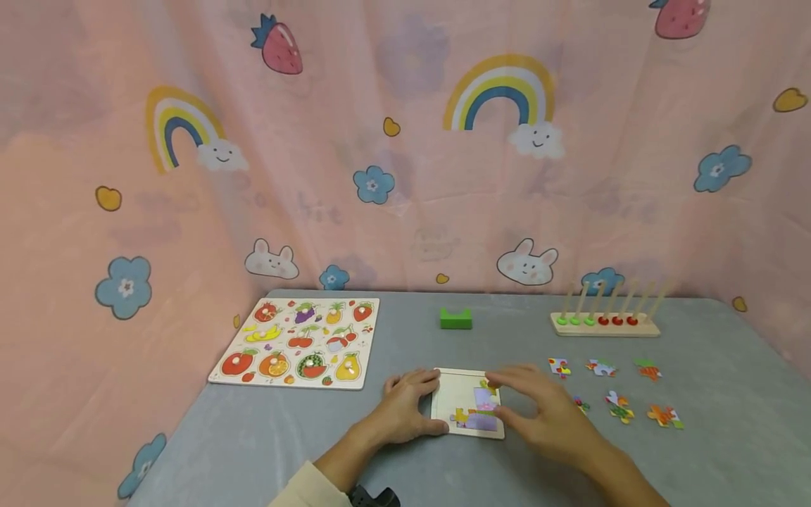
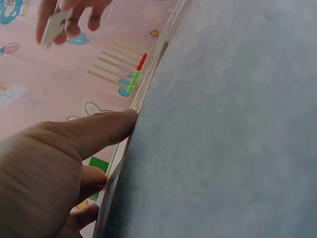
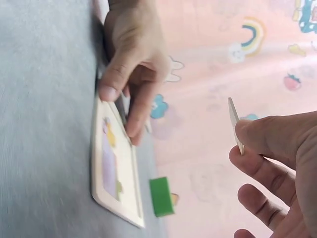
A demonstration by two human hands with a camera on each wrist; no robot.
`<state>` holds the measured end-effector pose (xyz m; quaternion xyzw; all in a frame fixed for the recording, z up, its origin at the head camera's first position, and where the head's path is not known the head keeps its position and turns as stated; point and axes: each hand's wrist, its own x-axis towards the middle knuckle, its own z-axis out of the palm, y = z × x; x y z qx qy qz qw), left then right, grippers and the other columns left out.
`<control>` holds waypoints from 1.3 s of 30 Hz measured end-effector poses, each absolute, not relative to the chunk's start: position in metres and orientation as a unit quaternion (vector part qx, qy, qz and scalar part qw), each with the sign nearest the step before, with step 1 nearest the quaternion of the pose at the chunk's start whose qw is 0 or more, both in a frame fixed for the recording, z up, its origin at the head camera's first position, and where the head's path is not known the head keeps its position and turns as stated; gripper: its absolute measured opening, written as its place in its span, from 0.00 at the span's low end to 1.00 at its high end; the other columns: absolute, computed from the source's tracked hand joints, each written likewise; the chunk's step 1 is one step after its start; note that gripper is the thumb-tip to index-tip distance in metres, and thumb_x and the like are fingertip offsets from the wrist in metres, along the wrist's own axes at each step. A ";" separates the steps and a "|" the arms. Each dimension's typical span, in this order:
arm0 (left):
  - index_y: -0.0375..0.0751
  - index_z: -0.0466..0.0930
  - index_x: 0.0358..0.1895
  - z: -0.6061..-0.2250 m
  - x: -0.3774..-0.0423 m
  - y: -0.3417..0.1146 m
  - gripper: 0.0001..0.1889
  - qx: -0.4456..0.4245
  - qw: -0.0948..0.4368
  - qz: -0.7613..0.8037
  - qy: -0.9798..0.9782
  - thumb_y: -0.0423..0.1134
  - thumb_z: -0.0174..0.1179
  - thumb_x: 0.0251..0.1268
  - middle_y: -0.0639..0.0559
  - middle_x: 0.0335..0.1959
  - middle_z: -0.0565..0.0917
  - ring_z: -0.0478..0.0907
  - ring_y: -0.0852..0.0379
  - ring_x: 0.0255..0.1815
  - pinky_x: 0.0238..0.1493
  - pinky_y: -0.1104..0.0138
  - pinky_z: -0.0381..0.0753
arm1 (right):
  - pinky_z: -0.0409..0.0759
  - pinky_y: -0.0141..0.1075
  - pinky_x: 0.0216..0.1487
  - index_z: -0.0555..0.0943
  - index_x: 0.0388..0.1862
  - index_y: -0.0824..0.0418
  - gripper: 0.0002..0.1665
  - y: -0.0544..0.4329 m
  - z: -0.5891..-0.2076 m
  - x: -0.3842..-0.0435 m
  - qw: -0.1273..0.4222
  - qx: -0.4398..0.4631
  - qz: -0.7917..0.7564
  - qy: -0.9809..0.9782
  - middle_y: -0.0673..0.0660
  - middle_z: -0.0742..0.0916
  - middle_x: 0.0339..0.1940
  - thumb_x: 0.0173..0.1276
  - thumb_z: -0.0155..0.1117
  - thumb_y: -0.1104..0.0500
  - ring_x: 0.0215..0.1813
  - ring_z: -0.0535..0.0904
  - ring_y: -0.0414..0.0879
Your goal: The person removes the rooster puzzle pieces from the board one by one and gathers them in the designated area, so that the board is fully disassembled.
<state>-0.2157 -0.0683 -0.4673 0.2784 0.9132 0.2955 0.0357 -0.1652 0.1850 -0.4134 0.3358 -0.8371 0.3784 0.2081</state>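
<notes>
A pale wooden jigsaw tray [image 1: 448, 391] lies flat on the grey table. My left hand [image 1: 408, 407] holds its left side, the thumb at the near corner and the fingers at the far one. A few joined jigsaw pieces [image 1: 478, 422], purple and yellow, fill part of its near side. Between thumb and forefinger, my right hand [image 1: 550, 415] pinches a jigsaw piece [image 3: 234, 124] by its edges. The right wrist view shows that piece edge-on, raised above the tray; from the head it overlaps the tray's right side.
Several loose jigsaw pieces [image 1: 617, 408] are spread on the table to the right. Behind them stands a peg rack [image 1: 605, 328] with green and red beads. A green block [image 1: 456, 320] sits beyond the tray, and a fruit puzzle board [image 1: 291, 362] lies at the left.
</notes>
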 end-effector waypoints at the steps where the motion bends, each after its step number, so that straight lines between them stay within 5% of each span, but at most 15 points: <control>1: 0.36 0.74 0.64 -0.467 -0.216 -0.068 0.39 0.279 0.036 0.297 0.913 0.50 0.74 0.48 0.53 0.68 0.69 0.58 0.49 0.71 0.63 0.44 0.48 | 0.72 0.32 0.51 0.83 0.52 0.60 0.28 0.189 -0.412 -0.163 0.216 0.340 0.376 -0.834 0.47 0.85 0.48 0.48 0.77 0.69 0.51 0.77 0.44; 14: 0.37 0.74 0.64 -0.469 -0.216 -0.068 0.39 0.276 0.036 0.291 0.915 0.50 0.74 0.48 0.55 0.68 0.69 0.58 0.51 0.71 0.63 0.44 0.48 | 0.64 0.24 0.54 0.83 0.53 0.56 0.34 0.231 -0.406 -0.138 0.247 0.358 0.328 -0.839 0.45 0.84 0.50 0.42 0.79 0.69 0.55 0.73 0.37; 21: 0.37 0.75 0.64 -0.469 -0.216 -0.069 0.39 0.273 0.034 0.284 0.918 0.51 0.74 0.48 0.56 0.68 0.69 0.59 0.51 0.71 0.63 0.45 0.49 | 0.62 0.23 0.55 0.83 0.52 0.58 0.29 0.254 -0.416 -0.133 0.267 0.374 0.326 -0.826 0.45 0.85 0.46 0.47 0.80 0.61 0.54 0.72 0.37; 29: 0.37 0.74 0.64 -0.470 -0.216 -0.067 0.39 0.276 0.031 0.282 0.918 0.51 0.74 0.48 0.55 0.68 0.69 0.58 0.51 0.71 0.63 0.45 0.49 | 0.61 0.22 0.57 0.83 0.52 0.59 0.39 0.277 -0.429 -0.125 0.257 0.333 0.343 -0.840 0.46 0.86 0.43 0.33 0.80 0.73 0.56 0.71 0.35; 39: 0.37 0.74 0.65 -0.470 -0.216 -0.067 0.39 0.272 0.038 0.288 0.917 0.51 0.74 0.48 0.56 0.69 0.68 0.57 0.52 0.72 0.63 0.45 0.48 | 0.55 0.19 0.59 0.83 0.51 0.54 0.35 0.292 -0.442 -0.118 0.223 0.262 0.352 -0.870 0.42 0.85 0.42 0.39 0.80 0.72 0.63 0.64 0.30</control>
